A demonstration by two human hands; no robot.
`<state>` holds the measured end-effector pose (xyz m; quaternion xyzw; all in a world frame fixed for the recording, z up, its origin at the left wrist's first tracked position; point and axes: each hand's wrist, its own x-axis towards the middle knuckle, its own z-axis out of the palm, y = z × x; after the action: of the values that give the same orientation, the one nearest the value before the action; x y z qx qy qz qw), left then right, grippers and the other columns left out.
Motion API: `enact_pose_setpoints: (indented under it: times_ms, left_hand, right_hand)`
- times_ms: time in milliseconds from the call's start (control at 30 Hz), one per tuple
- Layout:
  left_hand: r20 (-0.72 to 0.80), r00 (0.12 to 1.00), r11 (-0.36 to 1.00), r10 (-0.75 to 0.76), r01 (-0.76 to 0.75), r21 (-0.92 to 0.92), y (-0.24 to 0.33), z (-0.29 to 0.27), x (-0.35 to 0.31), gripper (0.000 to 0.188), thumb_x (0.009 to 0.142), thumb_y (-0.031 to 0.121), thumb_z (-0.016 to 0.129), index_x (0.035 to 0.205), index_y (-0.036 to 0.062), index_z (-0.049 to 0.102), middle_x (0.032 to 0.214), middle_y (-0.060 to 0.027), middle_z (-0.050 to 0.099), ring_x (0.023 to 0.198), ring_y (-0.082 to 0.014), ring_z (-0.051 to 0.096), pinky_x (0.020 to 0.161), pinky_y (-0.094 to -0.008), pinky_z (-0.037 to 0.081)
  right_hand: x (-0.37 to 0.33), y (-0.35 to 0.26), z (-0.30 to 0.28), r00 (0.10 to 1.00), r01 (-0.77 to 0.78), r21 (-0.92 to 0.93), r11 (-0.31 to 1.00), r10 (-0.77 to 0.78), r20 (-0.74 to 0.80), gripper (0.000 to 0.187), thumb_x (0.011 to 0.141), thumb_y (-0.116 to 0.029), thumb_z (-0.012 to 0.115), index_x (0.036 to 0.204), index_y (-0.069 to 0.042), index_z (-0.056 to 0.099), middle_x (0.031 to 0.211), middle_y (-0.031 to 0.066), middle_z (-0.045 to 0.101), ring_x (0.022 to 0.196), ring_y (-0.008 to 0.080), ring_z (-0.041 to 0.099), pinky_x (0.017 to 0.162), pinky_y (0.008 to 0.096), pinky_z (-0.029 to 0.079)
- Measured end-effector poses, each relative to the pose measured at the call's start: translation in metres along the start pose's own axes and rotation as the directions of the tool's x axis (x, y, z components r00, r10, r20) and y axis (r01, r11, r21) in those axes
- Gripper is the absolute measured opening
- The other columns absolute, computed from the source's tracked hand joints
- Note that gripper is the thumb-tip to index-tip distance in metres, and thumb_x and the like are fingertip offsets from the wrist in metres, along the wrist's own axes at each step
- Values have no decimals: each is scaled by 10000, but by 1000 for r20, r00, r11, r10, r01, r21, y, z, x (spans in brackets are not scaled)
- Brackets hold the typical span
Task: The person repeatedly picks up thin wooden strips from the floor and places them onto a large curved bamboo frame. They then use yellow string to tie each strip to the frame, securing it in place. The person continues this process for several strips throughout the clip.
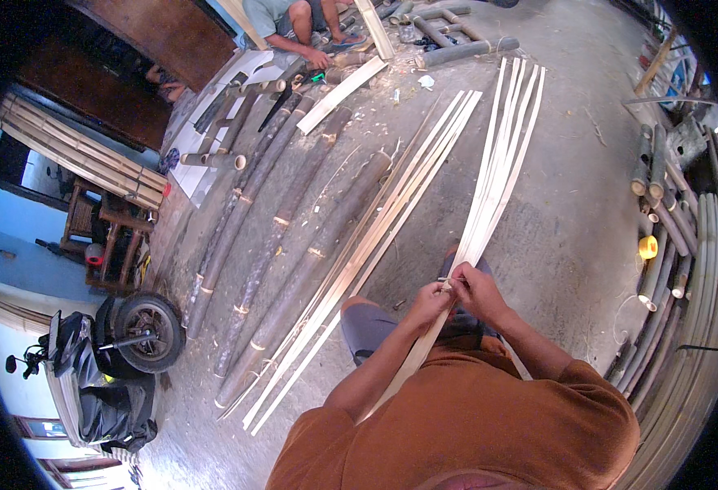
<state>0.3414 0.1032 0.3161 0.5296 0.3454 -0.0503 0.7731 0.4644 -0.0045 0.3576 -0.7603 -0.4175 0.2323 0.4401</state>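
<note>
A bundle of long, pale bamboo strips stretches away from my lap, fanned apart at its far end. My left hand is closed around the bundle's near part. Just beside it, my right hand has its fingers pinched together over the strips. A small pale tie or strip end shows between the two hands; exactly what the right fingers grip is hidden. To the left of the bundle, more split bamboo strips lie on the concrete floor.
Several dark bamboo poles lie left of the strips. A motorbike stands at the left. Ahead, another person's hand is near cut bamboo pieces. Stacked poles and a yellow object are on the right.
</note>
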Motion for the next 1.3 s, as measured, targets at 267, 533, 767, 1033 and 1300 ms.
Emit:
enact_pose_setpoints:
  times_ms: [267,533,767,1033,1300]
  left_hand:
    - [33,999,996,23,-26,81,-6,-8,-4,271,989,256,524,1025,20,654,836,-29,655,704,-131,606,632,-279,489]
    - [-4,999,988,43,-42,146,1,-2,-13,295,997,263,538,1167,48,645,841,-17,657,715,-106,617,626,-274,506]
    - [-51,976,927,214,-186,326,-6,5,-13,324,978,223,542,1275,119,620,737,-35,663,631,-95,619,579,-284,505]
    - [-98,938,837,332,-245,489,0,15,-19,314,968,240,544,1201,51,636,812,-84,680,758,-179,639,735,-346,503]
    - [-80,958,857,276,-207,473,-8,6,-14,340,956,223,520,1259,98,611,887,-195,696,811,-258,688,765,-366,511]
  right_hand:
    - [1,13,2,985,170,-232,958,-156,76,96,811,-129,652,821,-38,626,768,172,642,748,381,632,674,452,503]
    - [1,21,-25,988,35,-191,981,-5,154,135,809,-171,655,854,-44,644,749,208,645,729,417,638,658,481,503]
    - [6,20,-36,971,35,-221,975,19,240,148,820,-192,644,854,-47,651,762,196,660,725,405,652,651,468,512]
    - [24,35,-42,896,151,-221,963,-39,442,144,800,-164,660,909,-72,686,795,165,683,749,356,674,669,430,522]
    - [20,22,-41,800,48,-2,999,-38,599,208,876,-209,666,997,-40,658,878,162,676,834,343,658,732,410,515]
